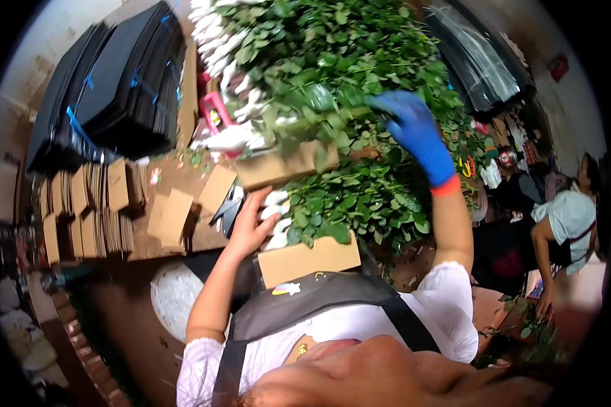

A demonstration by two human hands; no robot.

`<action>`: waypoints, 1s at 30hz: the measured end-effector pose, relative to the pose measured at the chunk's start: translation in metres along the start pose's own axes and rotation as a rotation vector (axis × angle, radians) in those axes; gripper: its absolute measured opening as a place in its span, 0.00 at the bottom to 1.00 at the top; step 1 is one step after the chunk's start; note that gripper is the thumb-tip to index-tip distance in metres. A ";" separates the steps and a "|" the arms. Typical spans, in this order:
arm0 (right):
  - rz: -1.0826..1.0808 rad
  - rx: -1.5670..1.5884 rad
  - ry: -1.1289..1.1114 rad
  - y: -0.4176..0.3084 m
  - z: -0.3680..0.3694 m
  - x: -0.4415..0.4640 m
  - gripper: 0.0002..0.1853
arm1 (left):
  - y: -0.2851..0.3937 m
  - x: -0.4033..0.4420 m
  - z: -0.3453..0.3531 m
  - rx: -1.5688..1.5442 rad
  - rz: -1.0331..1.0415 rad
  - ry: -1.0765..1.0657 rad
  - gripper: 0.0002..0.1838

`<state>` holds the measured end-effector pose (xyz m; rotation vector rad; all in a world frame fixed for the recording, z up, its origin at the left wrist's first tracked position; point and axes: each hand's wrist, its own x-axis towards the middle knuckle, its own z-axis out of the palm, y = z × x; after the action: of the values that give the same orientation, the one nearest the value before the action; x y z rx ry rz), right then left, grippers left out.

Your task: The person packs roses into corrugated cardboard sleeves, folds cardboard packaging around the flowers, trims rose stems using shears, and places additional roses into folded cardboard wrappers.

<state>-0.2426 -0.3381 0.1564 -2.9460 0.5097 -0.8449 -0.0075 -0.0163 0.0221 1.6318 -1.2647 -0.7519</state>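
Observation:
Bare, my left hand (251, 227) rests with fingers apart at the white-wrapped flower heads (276, 207) of a leafy bundle (360, 207). This bundle lies between two cardboard pieces, one behind (288, 166) and one in front (310, 261). Wearing a blue knit glove with an orange cuff, my right hand (411, 129) is closed on a leafy flower stem (312, 124) above the bundle. That stem stretches leftward and is blurred by motion. Beyond it lies a large heap of leafy stems (339, 47), with white-wrapped heads (220, 51) along its left side.
Folded cardboard pieces (88, 203) stand in rows at the table's left, near loose cardboard sheets (172, 216). Stacked black panels (125, 81) are behind them. A pink tool (214, 112) lies beside the heap. Black bundled sheets (482, 61) and another person (567, 230) are on the right.

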 end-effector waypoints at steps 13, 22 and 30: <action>0.071 -0.471 -0.219 -0.087 -0.005 -0.080 0.22 | -0.024 0.000 0.004 -0.014 0.016 0.032 0.36; -0.018 -0.040 -0.540 -0.155 0.105 -0.026 0.17 | -0.025 -0.001 0.011 -0.075 0.044 0.090 0.36; 0.042 -0.012 -0.548 -0.149 0.124 -0.028 0.15 | 0.009 0.014 0.004 0.121 -0.238 0.279 0.16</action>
<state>-0.1558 -0.1955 0.0549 -2.9731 0.5285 -0.0118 -0.0109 -0.0318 0.0296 1.9344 -0.9434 -0.5726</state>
